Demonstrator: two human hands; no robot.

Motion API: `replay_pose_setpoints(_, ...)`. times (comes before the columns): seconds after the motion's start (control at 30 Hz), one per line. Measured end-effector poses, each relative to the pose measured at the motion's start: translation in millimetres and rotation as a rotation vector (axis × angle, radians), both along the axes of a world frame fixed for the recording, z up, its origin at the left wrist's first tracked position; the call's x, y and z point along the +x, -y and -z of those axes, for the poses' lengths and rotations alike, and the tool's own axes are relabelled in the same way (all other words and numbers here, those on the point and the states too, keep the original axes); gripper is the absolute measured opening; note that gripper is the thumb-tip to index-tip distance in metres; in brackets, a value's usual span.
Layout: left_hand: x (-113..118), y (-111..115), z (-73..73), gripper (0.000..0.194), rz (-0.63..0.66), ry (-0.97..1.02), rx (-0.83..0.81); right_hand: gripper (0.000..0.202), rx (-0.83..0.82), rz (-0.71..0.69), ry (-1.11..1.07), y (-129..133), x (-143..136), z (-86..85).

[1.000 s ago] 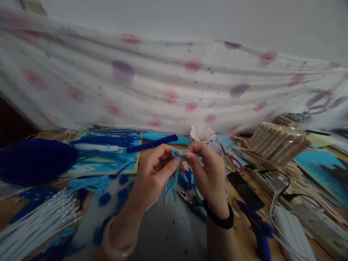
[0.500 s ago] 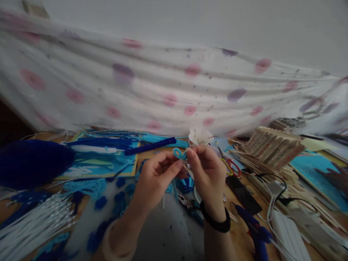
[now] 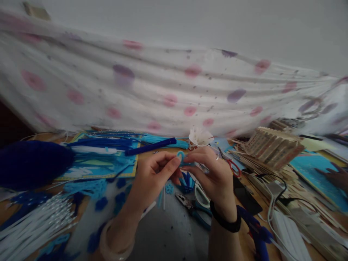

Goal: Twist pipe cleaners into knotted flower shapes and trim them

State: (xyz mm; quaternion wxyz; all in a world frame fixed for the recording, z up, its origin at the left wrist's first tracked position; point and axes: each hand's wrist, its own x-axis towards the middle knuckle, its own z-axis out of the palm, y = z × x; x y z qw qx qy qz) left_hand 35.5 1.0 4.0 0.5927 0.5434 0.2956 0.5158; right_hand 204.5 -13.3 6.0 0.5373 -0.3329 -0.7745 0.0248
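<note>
Between my two hands is a light blue pipe cleaner (image 3: 180, 156), bent into a small loop. My left hand (image 3: 156, 177) pinches the loop between thumb and fingertips. From the right, my right hand (image 3: 213, 177) grips the same pipe cleaner with its fingers, partly hiding it. Below my hands lie pliers (image 3: 190, 206) with dark blue handles and a light blue flower shape (image 3: 169, 187) on a grey mat (image 3: 171, 232). White-handled scissors (image 3: 201, 195) rest beside the pliers.
Bundles of blue pipe cleaners (image 3: 152, 146) and white stems (image 3: 40, 221) lie left. To the right are red-handled scissors (image 3: 234, 168), a phone (image 3: 247, 195), a blue glue gun (image 3: 254, 228), a power strip (image 3: 312, 224) and a wooden model (image 3: 276, 146). Another person's hand (image 3: 333, 177) rests far right.
My right hand has moved slightly right and turned, with its back now more toward me. The pipe cleaner's loop has turned and shows smaller. More of the pliers is visible.
</note>
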Motion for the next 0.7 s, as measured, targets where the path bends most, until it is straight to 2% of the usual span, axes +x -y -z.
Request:
replay_pose_setpoints(0.23, 3.7, 0.4, 1.5, 0.028, 0.004, 0.046, -0.051, 0.024, 0.045, 0.01, 0.012, 1.8, 3.2, 5.0)
replay_pose_setpoints(0.4, 0.0, 1.2, 2.0, 0.021, 0.012, 0.029, -0.04, 0.021, 0.061, 0.013, 0.025, 1.6, 4.7, 4.4)
replay_pose_setpoints(0.57, -7.3, 2.6, 5.4, 0.01, 0.048, -0.043, 0.078, 0.012, 0.01, 0.024, 0.041, 3.7, 5.7, 0.7)
replay_pose_setpoints(0.63, -9.9, 3.2, 4.5, 0.008, -0.001, -0.167, 0.179, 0.01, -0.028, 0.037, 0.061, 4.1, 5.3, -0.1)
replay_pose_setpoints(0.7, -10.9, 3.0, 3.8, 0.007, -0.107, -0.317, 0.351, 0.009, -0.067, 0.065, 0.067, 4.2, 3.4, -0.7)
